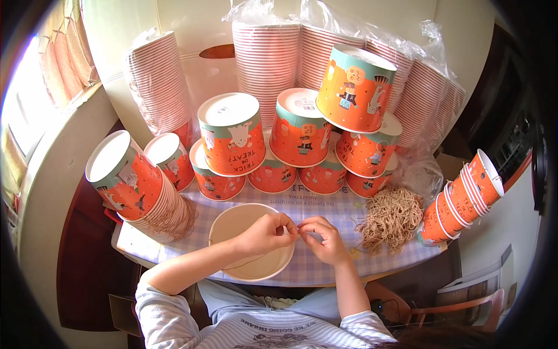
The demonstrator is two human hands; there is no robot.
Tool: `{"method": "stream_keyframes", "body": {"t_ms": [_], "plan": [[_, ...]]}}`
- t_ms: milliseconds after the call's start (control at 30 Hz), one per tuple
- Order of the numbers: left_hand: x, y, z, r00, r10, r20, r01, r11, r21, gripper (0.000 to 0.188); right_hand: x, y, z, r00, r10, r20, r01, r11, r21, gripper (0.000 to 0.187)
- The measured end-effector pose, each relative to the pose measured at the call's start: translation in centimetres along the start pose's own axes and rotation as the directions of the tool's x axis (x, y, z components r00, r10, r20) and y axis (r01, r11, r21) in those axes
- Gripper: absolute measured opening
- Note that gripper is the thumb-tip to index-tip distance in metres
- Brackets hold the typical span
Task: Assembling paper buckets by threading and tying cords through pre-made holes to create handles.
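A thin tan cord (299,231) runs between my two hands, over the right side of an open paper bucket. My left hand (268,234) pinches it with closed fingertips. Close beside it, my right hand (326,239) is also pinched on the cord, thumb and forefinger nearly meeting the left fingertips. The bucket (228,228) stands upright at the table's near edge, its pale inside facing up. A length of cord seems to lie across its inside, partly behind my left wrist. The exact shape of the cord at my fingertips is too small to make out.
Orange-and-teal paper buckets (231,142) stand upside down in tiers behind. A tangled pile of tan cords (392,218) lies at right, beside a leaning bucket stack (462,200). Cords hang over a stack (131,180) at left. Plastic-wrapped bucket stacks (266,64) line the back wall.
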State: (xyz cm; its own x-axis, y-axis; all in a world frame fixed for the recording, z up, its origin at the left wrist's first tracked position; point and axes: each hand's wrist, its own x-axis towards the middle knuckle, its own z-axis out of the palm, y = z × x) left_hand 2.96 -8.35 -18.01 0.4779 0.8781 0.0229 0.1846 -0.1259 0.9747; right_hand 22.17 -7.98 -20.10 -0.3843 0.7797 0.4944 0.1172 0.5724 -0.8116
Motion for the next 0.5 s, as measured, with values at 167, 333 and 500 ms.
{"method": "stream_keyframes", "body": {"t_ms": [167,333,500], "plan": [[0.0,-0.1,0.1,1.000,0.000,0.006,0.000,1.000,0.029,0.014,-0.1,0.1,0.1,0.998,-0.046,-0.043,0.041,0.993,-0.109,0.011],[-0.1,0.8,-0.1,0.998,0.047,0.030,-0.049,0.995,0.082,0.014,0.1,-0.6,0.8,0.971,-0.165,-0.172,0.101,0.938,-0.331,0.013],[-0.1,1.0,-0.4,0.988,0.130,0.077,-0.141,0.976,0.163,0.009,0.1,-0.6,1.2,0.964,-0.179,-0.197,0.096,0.924,-0.370,0.015]]}}
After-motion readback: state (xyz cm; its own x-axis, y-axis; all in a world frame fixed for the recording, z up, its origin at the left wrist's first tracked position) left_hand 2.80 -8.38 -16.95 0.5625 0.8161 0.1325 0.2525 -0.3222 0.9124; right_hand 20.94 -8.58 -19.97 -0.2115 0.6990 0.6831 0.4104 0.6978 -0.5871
